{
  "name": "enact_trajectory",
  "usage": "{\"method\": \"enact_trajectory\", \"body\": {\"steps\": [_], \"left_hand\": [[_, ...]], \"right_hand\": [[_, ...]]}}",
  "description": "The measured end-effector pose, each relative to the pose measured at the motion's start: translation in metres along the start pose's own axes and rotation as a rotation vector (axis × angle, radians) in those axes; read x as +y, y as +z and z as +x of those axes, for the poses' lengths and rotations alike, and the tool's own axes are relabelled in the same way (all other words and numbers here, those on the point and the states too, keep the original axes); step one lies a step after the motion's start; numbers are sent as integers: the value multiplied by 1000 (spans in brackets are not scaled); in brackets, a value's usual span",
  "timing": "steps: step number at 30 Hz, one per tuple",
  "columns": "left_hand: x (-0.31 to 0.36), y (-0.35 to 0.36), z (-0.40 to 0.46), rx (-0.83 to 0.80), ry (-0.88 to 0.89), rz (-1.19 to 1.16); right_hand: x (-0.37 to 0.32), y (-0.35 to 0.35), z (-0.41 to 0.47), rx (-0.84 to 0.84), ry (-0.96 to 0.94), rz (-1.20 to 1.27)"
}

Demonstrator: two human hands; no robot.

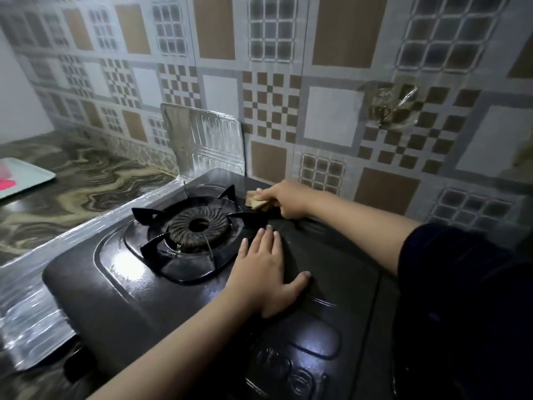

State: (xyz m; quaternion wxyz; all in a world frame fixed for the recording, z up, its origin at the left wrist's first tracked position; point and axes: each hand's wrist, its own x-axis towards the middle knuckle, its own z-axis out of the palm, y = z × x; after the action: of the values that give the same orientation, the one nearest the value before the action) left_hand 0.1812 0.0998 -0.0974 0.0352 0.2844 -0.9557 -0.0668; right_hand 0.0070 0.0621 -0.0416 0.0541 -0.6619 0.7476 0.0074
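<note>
**Sponge held at the back edge of the black stove**

The right hand [284, 201] reaches in from the right of the frame, its forearm bare below a dark sleeve [450, 269]. Its fingers are curled round a tan sponge [255, 201], clamped on it. The sponge sits just right of centre, a little above the middle of the frame. It is pressed to the top of the black gas stove [121, 298] near that stove's back edge, close to the tiled wall [331, 116]. It lies just beside the upper right prong of the pan support [150, 249], which rings the round burner [199, 225].

The left hand [266, 272] comes up from the bottom of the frame and lies flat on the stove top, right of the burner recess. Its fingers are straight and close together, pointing toward the wall, with the thumb spread out to the right; it holds nothing. The two hands are apart, the left one lower in the frame than the right.

The stove surface shines with bright reflections left of the burner. A sheet of crinkled foil [202, 140] stands against the wall behind the stove, and a long foil strip [34, 298] runs along the stove's left side down to the lower left of the frame. Beyond it spreads a marbled brown counter [72, 183]. At the far left edge a pale tray [28, 176] rests on that counter with something pink [5, 184] on it. On the wall at the upper right hangs a crumpled bit of clear plastic [389, 108].
</note>
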Motion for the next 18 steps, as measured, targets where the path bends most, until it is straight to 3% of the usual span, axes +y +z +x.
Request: {"method": "enact_trajectory", "body": {"steps": [18], "left_hand": [[-2,0,0,-14,0,13]], "right_hand": [[68,-7,-113,-203,-72,-138]]}}
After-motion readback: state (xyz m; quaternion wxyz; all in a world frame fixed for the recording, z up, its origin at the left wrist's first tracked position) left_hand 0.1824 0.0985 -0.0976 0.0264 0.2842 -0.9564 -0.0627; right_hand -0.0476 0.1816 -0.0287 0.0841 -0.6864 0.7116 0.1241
